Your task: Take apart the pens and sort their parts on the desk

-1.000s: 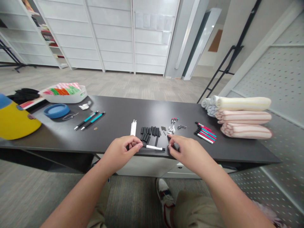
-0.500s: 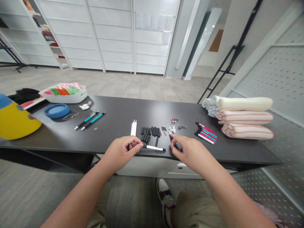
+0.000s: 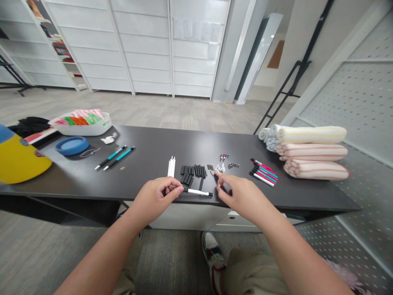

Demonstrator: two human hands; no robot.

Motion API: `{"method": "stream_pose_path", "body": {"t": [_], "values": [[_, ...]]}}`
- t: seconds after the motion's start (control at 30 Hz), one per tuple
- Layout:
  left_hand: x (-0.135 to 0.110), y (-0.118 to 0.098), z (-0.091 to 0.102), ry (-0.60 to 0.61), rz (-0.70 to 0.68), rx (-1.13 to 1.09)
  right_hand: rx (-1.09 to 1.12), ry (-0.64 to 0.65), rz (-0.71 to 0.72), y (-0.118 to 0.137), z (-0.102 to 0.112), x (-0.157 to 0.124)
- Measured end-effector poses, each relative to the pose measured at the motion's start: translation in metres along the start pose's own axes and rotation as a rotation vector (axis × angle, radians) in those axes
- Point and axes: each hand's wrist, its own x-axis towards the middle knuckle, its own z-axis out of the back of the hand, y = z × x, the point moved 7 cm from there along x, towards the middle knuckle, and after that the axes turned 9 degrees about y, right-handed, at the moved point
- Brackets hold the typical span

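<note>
Fingers of our left hand (image 3: pixel 156 196) are closed around the dark end of a white pen stem (image 3: pixel 199 191). The stem points rightward and lies level, just nearer us than the cluster of black sleeves (image 3: pixel 193 171). Our right hand (image 3: pixel 241 193) hovers right of those sleeves, with thumb and forefinger drawn nearly together beside a heap of small metal bits (image 3: pixel 219 168); we cannot tell whether they pinch anything. Just left of the sleeves lie white rods (image 3: pixel 171 166). Further right of the sleeves lie finished pens (image 3: pixel 264 172), and further right again, folded towels (image 3: pixel 310 152). Far left of the sleeves we see two teal pens (image 3: pixel 115 157) and a blue dish (image 3: pixel 71 145), all on the dark table (image 3: pixel 147 143).
</note>
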Motion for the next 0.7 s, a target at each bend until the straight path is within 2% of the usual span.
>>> {"method": "stream_pose_path", "body": {"t": [0.1, 0.33, 0.57, 0.7], "values": [[0.000, 0.001, 0.000, 0.004, 0.003, 0.004, -0.023, -0.040, -0.001, 0.000, 0.005, -0.003], [0.000, 0.003, 0.000, 0.005, 0.009, 0.012, -0.078, -0.016, -0.026, -0.006, 0.002, -0.001], [0.000, 0.000, 0.000, 0.005, 0.013, 0.007, -0.086, -0.031, -0.026, -0.001, 0.009, -0.008], [0.000, 0.000, 0.000, 0.006, 0.008, 0.003, -0.095, -0.112, -0.091, -0.010, 0.015, -0.009]]}}
